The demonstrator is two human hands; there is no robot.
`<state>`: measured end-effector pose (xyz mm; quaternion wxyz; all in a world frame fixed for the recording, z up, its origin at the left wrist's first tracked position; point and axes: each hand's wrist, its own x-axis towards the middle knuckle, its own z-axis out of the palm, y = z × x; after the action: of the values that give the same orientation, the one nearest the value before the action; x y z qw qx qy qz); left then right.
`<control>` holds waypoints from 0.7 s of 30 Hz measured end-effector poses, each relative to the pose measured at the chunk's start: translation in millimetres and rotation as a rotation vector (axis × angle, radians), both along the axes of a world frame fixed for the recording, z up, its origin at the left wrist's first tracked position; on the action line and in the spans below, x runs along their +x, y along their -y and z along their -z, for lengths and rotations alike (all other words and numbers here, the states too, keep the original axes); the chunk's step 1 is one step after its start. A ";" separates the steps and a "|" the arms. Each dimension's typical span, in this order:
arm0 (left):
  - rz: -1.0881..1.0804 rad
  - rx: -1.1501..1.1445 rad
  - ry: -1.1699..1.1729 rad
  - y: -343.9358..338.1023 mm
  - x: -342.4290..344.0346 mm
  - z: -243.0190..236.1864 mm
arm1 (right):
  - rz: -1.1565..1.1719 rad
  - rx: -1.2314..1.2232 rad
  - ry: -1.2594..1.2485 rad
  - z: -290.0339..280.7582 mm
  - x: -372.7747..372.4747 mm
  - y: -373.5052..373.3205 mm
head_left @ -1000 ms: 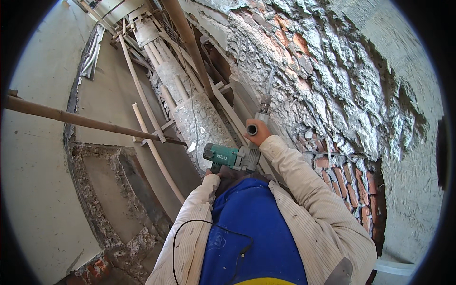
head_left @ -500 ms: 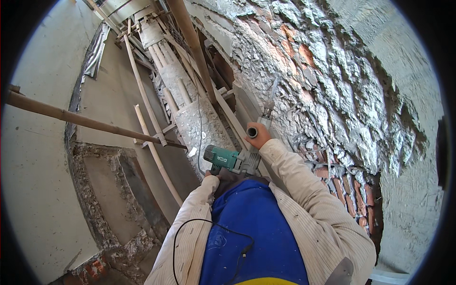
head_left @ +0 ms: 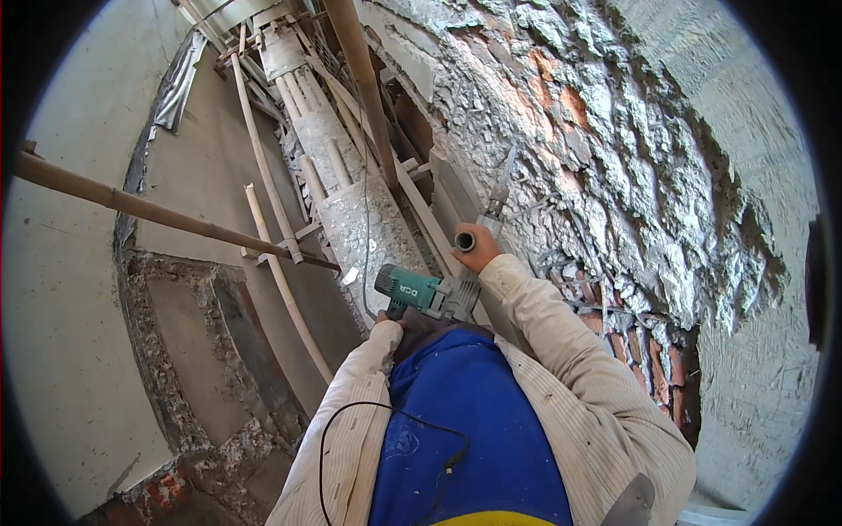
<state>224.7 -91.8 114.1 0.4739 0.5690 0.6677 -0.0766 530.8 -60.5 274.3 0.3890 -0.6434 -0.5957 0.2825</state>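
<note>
A green and grey demolition hammer [head_left: 421, 292] is held across my front, its chisel [head_left: 505, 175] pointing away to the right against the rough broken wall [head_left: 605, 184]. Wrapped round the side handle by the front of the tool is my right hand [head_left: 479, 251]; the open end of that tube-like handle faces up. My left hand [head_left: 388, 326] is closed on the rear grip, close to my body, and most of its fingers are hidden. A thin power cable [head_left: 366, 210] runs from the rear of the tool up along the planks.
A rubble-strewn scaffold walkway [head_left: 373, 228] stretches ahead. One bamboo pole [head_left: 175, 216] crosses from the left; another thick pole [head_left: 364, 83] stands close in front. Exposed bricks [head_left: 649, 359] show at lower right. A black cord [head_left: 377, 405] hangs over my blue shirt.
The view has shifted slightly, so the poles and walkway sit a little differently. Both hands keep their hold on the demolition hammer, and the chisel stays at nearly the same place on the wall.
</note>
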 end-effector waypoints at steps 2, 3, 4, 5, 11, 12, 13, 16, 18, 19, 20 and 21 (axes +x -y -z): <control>-0.016 -0.003 0.009 1.0 0.8 -1.9 | -0.030 -0.033 -0.004 -0.8 2.0 0.1; -0.022 -0.006 0.016 1.0 1.0 -2.3 | -0.045 -0.064 0.001 -1.1 2.7 0.1; -0.019 -0.008 0.017 0.8 1.2 -2.4 | -0.041 -0.054 0.002 -1.2 2.8 0.2; -0.015 -0.011 0.018 0.5 1.2 -2.0 | -0.036 -0.044 0.002 -1.1 2.5 0.2; -0.028 -0.022 0.015 2.8 1.0 8.2 | -0.015 0.038 -0.008 -1.1 -0.4 0.7; -0.030 -0.009 0.029 4.6 0.5 10.3 | -0.023 0.007 0.007 -1.5 0.3 1.5; -0.022 0.004 0.032 7.4 -0.3 12.2 | -0.022 -0.003 0.015 -2.2 1.1 2.9; -0.012 0.016 0.063 16.3 -5.8 16.9 | 0.000 0.030 0.022 -3.5 1.7 11.4; -0.030 -0.020 0.116 23.1 -14.0 19.0 | 0.031 0.083 0.000 -2.5 -3.2 20.7; -0.025 -0.004 0.111 25.1 -18.4 20.3 | 0.004 0.073 0.001 -1.7 -7.0 24.1; -0.020 0.008 0.105 28.2 -23.2 21.5 | -0.022 0.060 0.001 -0.8 -11.5 28.2; -0.014 0.016 0.100 30.3 -26.4 23.2 | -0.033 0.017 0.015 -0.4 -14.6 31.4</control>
<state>198.3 -122.1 90.9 0.5027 0.5710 0.6478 -0.0394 516.3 -91.9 274.8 0.3853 -0.6324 -0.6113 0.2791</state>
